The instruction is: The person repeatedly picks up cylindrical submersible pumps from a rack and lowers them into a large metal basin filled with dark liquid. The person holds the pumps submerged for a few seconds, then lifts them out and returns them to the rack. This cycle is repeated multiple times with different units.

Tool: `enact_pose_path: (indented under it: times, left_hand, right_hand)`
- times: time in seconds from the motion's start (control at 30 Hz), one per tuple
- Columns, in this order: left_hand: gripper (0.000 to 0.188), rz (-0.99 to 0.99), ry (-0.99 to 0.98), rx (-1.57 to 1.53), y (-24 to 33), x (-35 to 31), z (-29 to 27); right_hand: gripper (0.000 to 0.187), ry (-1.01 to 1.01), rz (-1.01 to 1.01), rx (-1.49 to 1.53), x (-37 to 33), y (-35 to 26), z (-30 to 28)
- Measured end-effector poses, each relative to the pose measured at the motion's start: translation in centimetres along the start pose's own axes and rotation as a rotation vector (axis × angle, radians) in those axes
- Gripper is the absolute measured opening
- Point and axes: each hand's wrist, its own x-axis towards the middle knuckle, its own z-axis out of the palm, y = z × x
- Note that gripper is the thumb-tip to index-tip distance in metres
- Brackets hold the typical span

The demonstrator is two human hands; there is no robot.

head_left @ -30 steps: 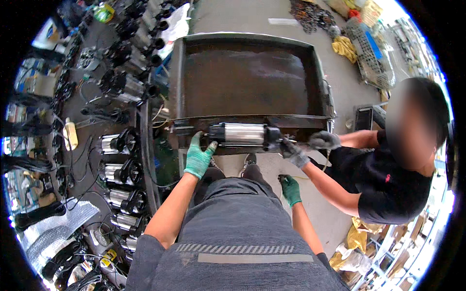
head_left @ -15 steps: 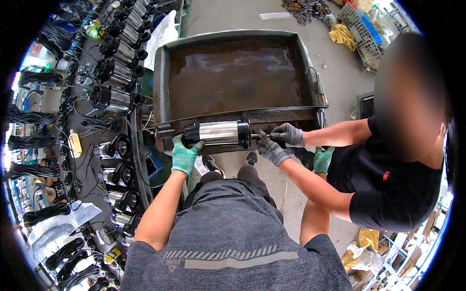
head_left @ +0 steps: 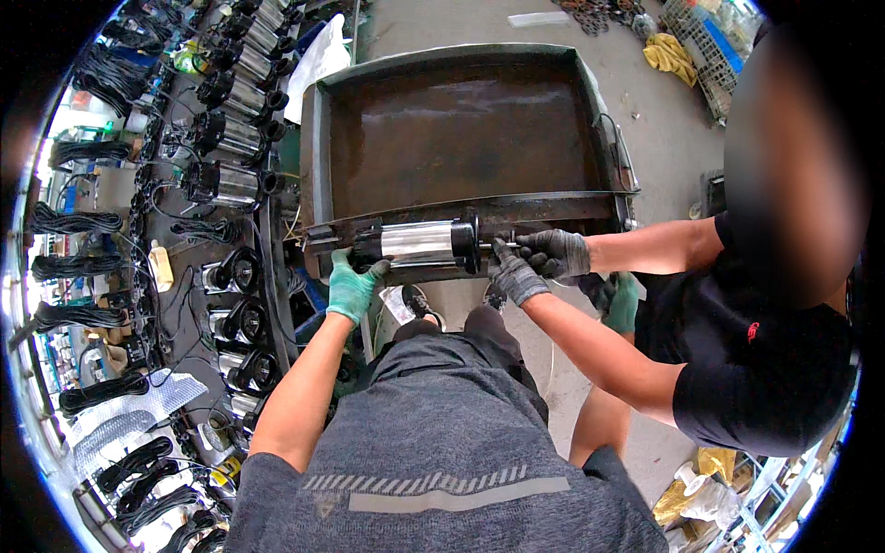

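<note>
A pump motor [head_left: 419, 243], a silver cylinder with black ends, lies sideways along the near ledge of a brown metal tray [head_left: 318, 152]. My left hand [head_left: 353, 288], in a green glove, is closed round the motor's left end with the thumb along its near side. At the right end, a co-worker's two grey-gloved hands [head_left: 553, 253] work at the thin shaft [head_left: 493, 245]. My right hand [head_left: 623, 306], also green-gloved, is partly hidden behind the co-worker's forearm. It is curled beside a black part [head_left: 597, 289] whose shape I cannot make out.
On the left, a long bench holds several silver-and-black motors [head_left: 226, 184], coiled black cables [head_left: 78, 221] and a yellowish bottle [head_left: 160, 267]. The co-worker [head_left: 737, 341] stands close on the right. A yellow cloth [head_left: 670, 58] and a wire crate [head_left: 705, 41] lie far right.
The co-worker's far hand has shifted along the shaft. The co-worker leans slightly farther right and the view has moved a little. My left hand stays on the motor.
</note>
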Motion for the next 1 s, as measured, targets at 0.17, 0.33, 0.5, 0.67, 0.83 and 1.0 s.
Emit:
enact_pose_path:
  times: [0.17, 0.33, 0.5, 0.67, 0.83, 1.0]
  left_hand:
    - [0.076, -0.016, -0.001, -0.004, -0.8, 0.2, 0.1]
    - [0.073, 0.017, 0.013, 0.04, -0.3, 0.0, 0.1]
    - [0.069, 0.008, 0.022, 0.018, -2.1, 0.4, 0.3]
    - [0.078, 0.058, 0.013, 0.054, -4.3, 1.0, 0.4]
    - [0.076, 0.041, 0.034, 0.085, -2.7, 0.6, 0.4]
    - [0.075, 0.088, 0.05, 0.091, -1.8, 0.5, 0.6]
  right_hand:
    - [0.029, 0.21, 0.194, 0.241, -6.9, 6.5, -9.2]
    - [0.029, 0.18, 0.344, 0.447, -13.4, 10.3, -11.9]
    - [0.03, 0.055, 0.382, 0.566, -15.2, 10.8, -8.9]
    - [0.028, 0.039, 0.408, 0.527, -13.6, 8.4, -7.8]
    - [0.027, 0.032, 0.39, 0.489, -11.5, 5.1, -7.1]
    - [0.026, -0.042, 0.32, 0.453, -8.3, -0.5, -5.5]
